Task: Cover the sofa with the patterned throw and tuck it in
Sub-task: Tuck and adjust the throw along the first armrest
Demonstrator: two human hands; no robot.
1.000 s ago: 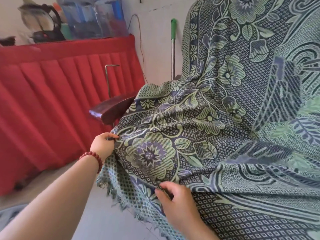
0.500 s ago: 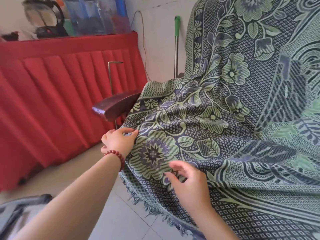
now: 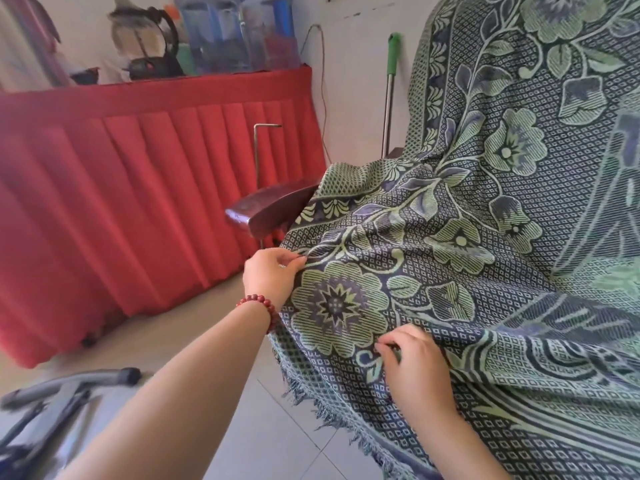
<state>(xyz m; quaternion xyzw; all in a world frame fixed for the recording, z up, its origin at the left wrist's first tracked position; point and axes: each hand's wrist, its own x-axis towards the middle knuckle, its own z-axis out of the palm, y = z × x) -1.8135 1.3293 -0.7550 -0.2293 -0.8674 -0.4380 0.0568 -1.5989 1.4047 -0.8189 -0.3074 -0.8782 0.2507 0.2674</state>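
The throw (image 3: 485,220) lies draped over the sofa (image 3: 273,207), running from the backrest at upper right down across the seat to a fringed hem that hangs just above the floor (image 3: 249,417). One dark wooden armrest end projects uncovered at the throw's left edge.

Left hand (image 3: 268,277): thumb and fingertips (image 3: 298,261) are closed in a pinch on a small ridge of throw, just above and left of a large woven flower. The palm lies against the throw's left edge, below the armrest. A red bead bracelet (image 3: 260,308) sits on the wrist.

Right hand (image 3: 412,370): fingers (image 3: 386,346) are curled and nip a fold of throw just below and right of the same flower. The rest of the hand rests on top of the cloth, above the hem.

The flower lies between the two hands, and the cloth around it is creased.

Beside the sofa stands a table with a red pleated skirt (image 3: 138,188). A green-handled pole (image 3: 390,84) leans on the wall behind.
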